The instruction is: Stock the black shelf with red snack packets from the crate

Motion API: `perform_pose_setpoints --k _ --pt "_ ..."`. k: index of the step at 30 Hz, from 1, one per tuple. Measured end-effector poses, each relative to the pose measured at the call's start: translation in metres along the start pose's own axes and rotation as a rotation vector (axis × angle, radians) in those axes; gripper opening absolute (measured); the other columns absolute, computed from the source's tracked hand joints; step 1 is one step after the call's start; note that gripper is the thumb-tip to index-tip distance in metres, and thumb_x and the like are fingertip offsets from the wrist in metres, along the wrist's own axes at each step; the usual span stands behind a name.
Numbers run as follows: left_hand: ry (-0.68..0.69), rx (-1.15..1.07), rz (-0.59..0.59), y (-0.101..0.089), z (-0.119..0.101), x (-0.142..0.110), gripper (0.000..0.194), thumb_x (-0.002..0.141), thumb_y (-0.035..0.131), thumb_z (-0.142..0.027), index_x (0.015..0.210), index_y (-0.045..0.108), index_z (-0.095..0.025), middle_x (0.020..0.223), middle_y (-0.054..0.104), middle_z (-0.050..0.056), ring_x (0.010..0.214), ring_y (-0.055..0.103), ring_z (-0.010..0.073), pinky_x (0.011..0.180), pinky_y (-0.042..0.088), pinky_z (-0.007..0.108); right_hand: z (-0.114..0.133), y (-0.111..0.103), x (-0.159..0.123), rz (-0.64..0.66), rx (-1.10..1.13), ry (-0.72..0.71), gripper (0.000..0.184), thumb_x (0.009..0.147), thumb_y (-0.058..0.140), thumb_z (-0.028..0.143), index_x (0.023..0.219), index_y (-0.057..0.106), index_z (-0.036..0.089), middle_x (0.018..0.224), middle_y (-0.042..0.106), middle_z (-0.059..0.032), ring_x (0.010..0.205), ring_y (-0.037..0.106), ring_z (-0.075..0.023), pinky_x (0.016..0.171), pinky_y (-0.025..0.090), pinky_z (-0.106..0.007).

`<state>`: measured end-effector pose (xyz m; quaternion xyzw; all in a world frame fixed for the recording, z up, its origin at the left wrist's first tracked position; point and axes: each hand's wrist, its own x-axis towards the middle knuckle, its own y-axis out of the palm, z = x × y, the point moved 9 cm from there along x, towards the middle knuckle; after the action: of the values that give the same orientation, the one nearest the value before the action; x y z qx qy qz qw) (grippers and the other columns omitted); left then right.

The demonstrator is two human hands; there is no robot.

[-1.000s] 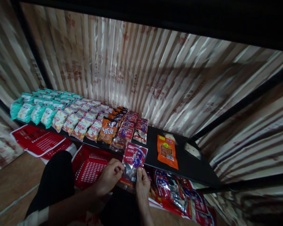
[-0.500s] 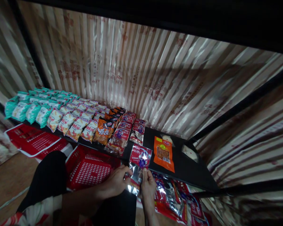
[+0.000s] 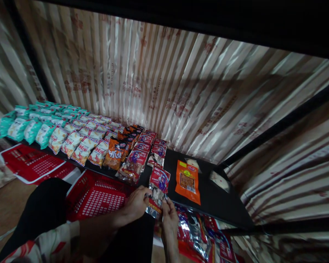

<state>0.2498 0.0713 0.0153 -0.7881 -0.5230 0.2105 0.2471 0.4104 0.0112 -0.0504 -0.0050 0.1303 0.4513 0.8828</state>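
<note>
Head view: a flat red-and-silver plastic packet is pinched at opposite edges by the left hand and right hand, fingers closed.

"si神" on the held packet

There are two hands, one held packet, two whitish packs.

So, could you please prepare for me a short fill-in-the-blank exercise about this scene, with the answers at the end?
1. The left hand and the ____ hand hold the red-topped packet.
2. Just right of it, the flat packet on the black shelf is mostly ____.
3. The turquoise packets stand at the shelf's ____ end.
4. The plastic basket below the left forearm's side of the shelf is ____.

Missing words: right; orange; left; red.
</note>
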Motion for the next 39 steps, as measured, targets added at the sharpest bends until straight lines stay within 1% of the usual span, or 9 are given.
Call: perform_pose_setpoints --k 3,8,11,14,18,23,28,33,39 --pt "-0.004 0.027 -0.005 -0.002 -0.005 0.005 0.031 0.074 0.046 -0.008 0.099 0.061 -0.019 0.1 0.061 0.002 0.095 0.057 0.0136 0.085 0.041 0.02 0.001 0.002 0.006 0.021 -0.048 -0.026 0.06 0.065 0.064 0.045 0.116 0.054 0.015 0.078 0.071 -0.0036 0.064 0.065 -0.0191 0.054 0.049 -0.026" --pt "-0.045 0.099 0.0 -0.004 -0.011 0.015 0.03 0.075 0.048 -0.011 0.103 0.058 -0.019 0.106 0.06 0.004 0.099 0.057 0.0143 0.089 0.04 0.02 0.018 0.011 0.021 0.048 -0.159 -0.136 0.059 0.067 0.06 0.047 0.117 0.053 0.016 0.089 0.07 -0.007 0.078 0.066 -0.0211 0.066 0.05 -0.029" --pt "-0.068 0.133 0.012 -0.003 -0.012 0.024 0.029 0.076 0.047 -0.014 0.103 0.057 -0.019 0.109 0.058 0.005 0.099 0.057 0.015 0.088 0.041 0.021 0.026 0.018 0.032 0.07 -0.222 -0.157 0.059 0.068 0.058 0.046 0.117 0.052 0.014 0.085 0.07 -0.0072 0.073 0.065 -0.0208 0.064 0.05 -0.029" --pt "-0.091 0.125 0.017 -0.002 -0.01 0.035 0.034 0.076 0.048 -0.016 0.108 0.055 -0.02 0.114 0.056 0.005 0.102 0.056 0.0154 0.09 0.04 0.021 0.032 0.026 0.044 0.107 -0.263 -0.192 0.056 0.069 0.056 0.045 0.114 0.051 0.013 0.078 0.07 -0.0058 0.067 0.064 -0.0199 0.06 0.048 -0.028" --pt "-0.106 0.122 0.016 0.001 -0.009 0.046 0.035 0.075 0.048 -0.016 0.109 0.056 -0.02 0.119 0.053 0.005 0.106 0.054 0.015 0.093 0.038 0.021 0.032 0.034 0.062 0.136 -0.27 -0.212 0.052 0.069 0.054 0.045 0.111 0.051 0.014 0.077 0.069 -0.0049 0.066 0.064 -0.0198 0.06 0.048 -0.029" --pt "-0.119 0.148 -0.01 0.003 -0.01 0.058 0.035 0.075 0.049 -0.017 0.108 0.057 -0.019 0.124 0.05 0.007 0.112 0.051 0.0168 0.096 0.037 0.023 0.032 0.035 0.08 0.083 -0.322 -0.244 0.047 0.068 0.054 0.043 0.108 0.055 0.016 0.08 0.069 -0.0052 0.069 0.064 -0.0201 0.062 0.048 -0.029" --pt "-0.152 0.146 -0.044 0.003 -0.007 0.069 0.036 0.075 0.051 -0.018 0.11 0.057 -0.02 0.127 0.049 0.006 0.113 0.05 0.0176 0.098 0.036 0.025 0.036 0.038 0.092 0.055 -0.411 -0.3 0.051 0.07 0.052 0.042 0.113 0.054 0.015 0.082 0.07 -0.0068 0.073 0.065 -0.0215 0.067 0.048 -0.031" --pt "-0.138 0.151 -0.055 0.005 -0.005 0.079 0.037 0.075 0.049 -0.017 0.111 0.058 -0.017 0.125 0.05 0.008 0.112 0.05 0.0194 0.097 0.037 0.026 0.043 0.044 0.098 0.031 -0.546 -0.379 0.046 0.073 0.047 0.041 0.108 0.059 0.014 0.098 0.068 -0.0116 0.087 0.064 -0.0232 0.078 0.046 -0.034" --pt "-0.165 0.172 -0.068 0.005 -0.002 0.087 0.039 0.076 0.048 -0.019 0.114 0.056 -0.016 0.132 0.045 0.009 0.12 0.044 0.0203 0.102 0.032 0.027 0.051 0.055 0.107 0.028 -0.635 -0.42 0.047 0.074 0.044 0.039 0.109 0.061 0.012 0.098 0.068 -0.0136 0.086 0.064 -0.0249 0.078 0.045 -0.034"
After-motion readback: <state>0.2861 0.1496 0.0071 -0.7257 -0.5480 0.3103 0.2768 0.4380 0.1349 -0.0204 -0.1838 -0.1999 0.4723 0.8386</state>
